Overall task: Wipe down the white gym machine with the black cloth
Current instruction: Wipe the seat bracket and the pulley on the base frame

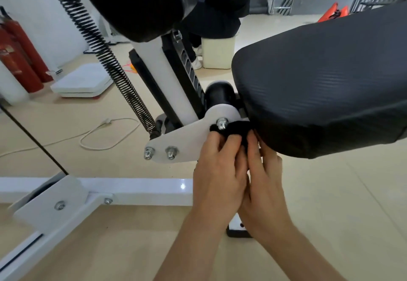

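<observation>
Head-worn view looking down at two bare hands working side by side on a white gym machine [154, 65]. The left hand [218, 170] and the right hand [264, 181] touch each other, both with fingers curled around a small bunched black cloth [233, 130]. They pinch it at the fingertips and press it against the upper end of a white bracket plate [187, 140]. The cloth sits just ahead of and above both hands, wrapped partly around a silver bolt [222, 123], and tucked right under the front edge of a black padded seat [319, 82]. The seat overhangs the right hand closely, leaving little room on that side. The plate's long axis runs from the bolt down and to the left, ending at a pair of bolts [159, 153] well clear of the cloth. The left hand lies nearer that bare stretch of plate, so a wiping stroke would probably travel down-left along it, away from the seat. A black coiled spring [105, 60] slants down behind the plate, and a white base beam [136, 190] lies on the pale floor [330, 203] below the hands.
</observation>
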`<action>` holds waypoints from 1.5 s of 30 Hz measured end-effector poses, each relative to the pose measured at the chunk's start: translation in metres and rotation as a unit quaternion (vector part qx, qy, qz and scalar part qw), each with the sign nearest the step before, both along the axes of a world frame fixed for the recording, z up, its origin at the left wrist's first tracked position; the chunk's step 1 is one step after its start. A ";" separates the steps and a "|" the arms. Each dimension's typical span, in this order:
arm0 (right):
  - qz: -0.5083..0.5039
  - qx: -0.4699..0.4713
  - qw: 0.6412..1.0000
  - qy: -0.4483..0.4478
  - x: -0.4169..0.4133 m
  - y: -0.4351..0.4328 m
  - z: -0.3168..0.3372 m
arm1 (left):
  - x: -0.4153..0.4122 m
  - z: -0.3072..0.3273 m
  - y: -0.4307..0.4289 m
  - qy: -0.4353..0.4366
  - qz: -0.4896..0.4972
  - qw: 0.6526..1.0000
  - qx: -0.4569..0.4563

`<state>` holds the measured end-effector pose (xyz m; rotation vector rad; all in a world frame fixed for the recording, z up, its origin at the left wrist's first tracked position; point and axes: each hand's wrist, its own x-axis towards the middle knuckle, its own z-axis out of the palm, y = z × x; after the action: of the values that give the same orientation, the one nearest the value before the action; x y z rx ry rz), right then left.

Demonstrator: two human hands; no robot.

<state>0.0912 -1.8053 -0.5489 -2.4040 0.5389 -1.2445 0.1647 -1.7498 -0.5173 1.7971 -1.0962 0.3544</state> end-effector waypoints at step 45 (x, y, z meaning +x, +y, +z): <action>0.182 0.069 0.945 0.262 0.034 0.023 -0.054 | 0.025 -0.086 0.082 0.041 0.089 0.994 0.043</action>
<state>0.1249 -1.7823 -0.6027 -2.5518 0.2843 -0.3968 0.1901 -1.6682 -0.6034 1.9740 -0.9086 0.3402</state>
